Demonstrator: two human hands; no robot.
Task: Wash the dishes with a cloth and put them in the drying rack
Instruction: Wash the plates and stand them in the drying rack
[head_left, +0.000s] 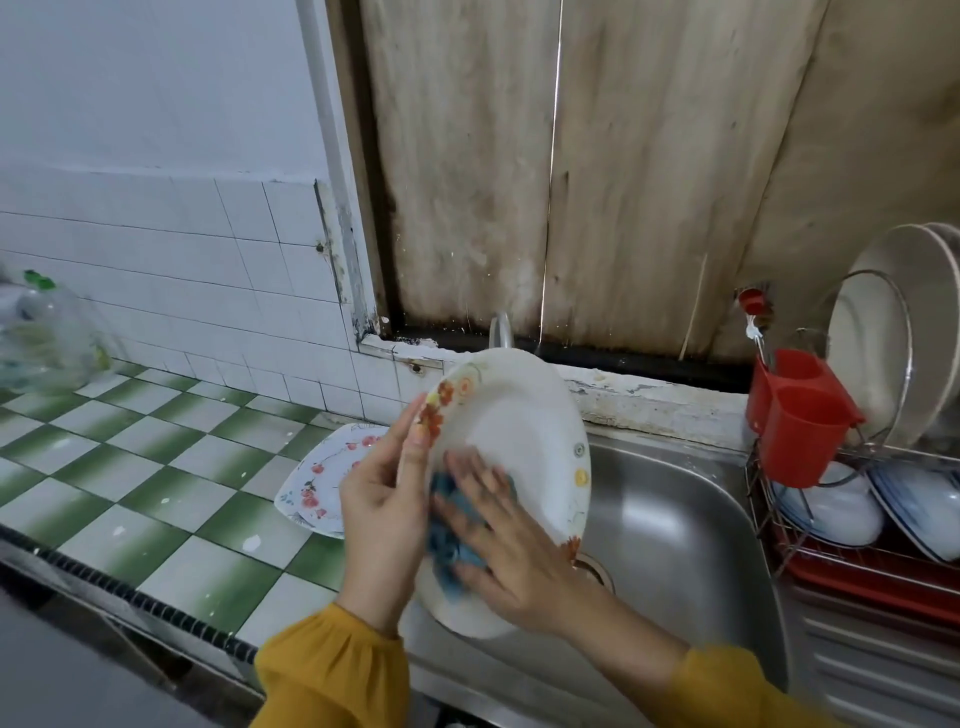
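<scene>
A white plate (519, 415) with orange flowers on its rim is tilted on edge over the steel sink (675, 519). My left hand (382, 499) grips the plate's left rim. My right hand (511, 545) lies flat on the plate's face and presses a blue cloth (447, 540) against it. The cloth shows only between and beside the fingers. A second, squarish plate (322, 478) with red blossoms lies on the counter behind my left hand. At the right stands the wire drying rack (769, 499), holding upright plates (883, 353) and upturned bowls (841, 514).
A red cutlery cup (800, 415) hangs on the rack's left side. The tap (500, 330) rises behind the held plate. The green-and-white tiled counter (156, 467) stretches left, with a clear plastic bottle (47, 332) at its far left.
</scene>
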